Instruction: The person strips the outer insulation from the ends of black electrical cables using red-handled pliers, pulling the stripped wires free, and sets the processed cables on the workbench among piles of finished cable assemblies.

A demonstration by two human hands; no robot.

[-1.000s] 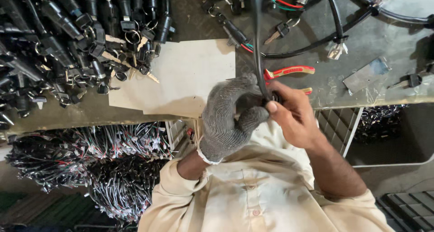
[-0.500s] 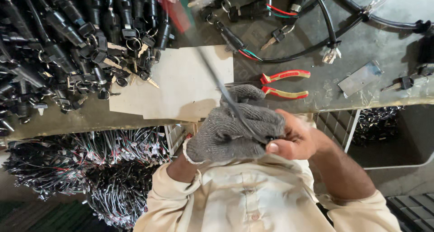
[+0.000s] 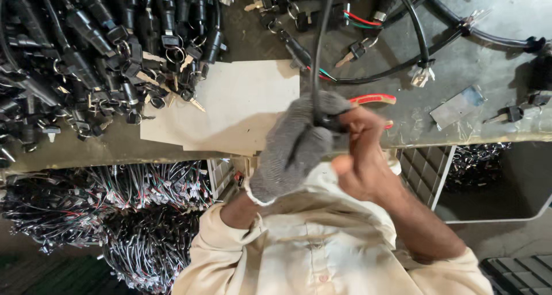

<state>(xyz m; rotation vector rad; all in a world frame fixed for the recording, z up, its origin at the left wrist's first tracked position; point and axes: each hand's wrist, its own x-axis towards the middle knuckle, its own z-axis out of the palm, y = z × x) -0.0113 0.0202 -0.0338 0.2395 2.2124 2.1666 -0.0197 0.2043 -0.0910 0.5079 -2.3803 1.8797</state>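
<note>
Both hands together at the bench edge: left hand [image 3: 296, 148], in a grey knit glove, wrapped around the lower end of a black cable [image 3: 319, 48]; bare right hand [image 3: 362, 157] pressed against it, fingers closed on the same end, somewhat blurred. Cable now running nearly straight up out of the top of the view, where half a second ago slanted up to the left. Hands shifted slightly up over the bench, covering more of the red-handled pliers [image 3: 374, 99], both handles clear before, only one handle and a sliver of the other visible now. One pair of pliers, one pale cardboard sheet [image 3: 241, 105] under the gloved hand, one flat metal plate [image 3: 458, 107] to the right. Black key switches [image 3: 98, 54] heaped at left, too many and too tangled to count. Wire bundles [image 3: 115, 214] massed below the bench, likewise uncountable.
</note>
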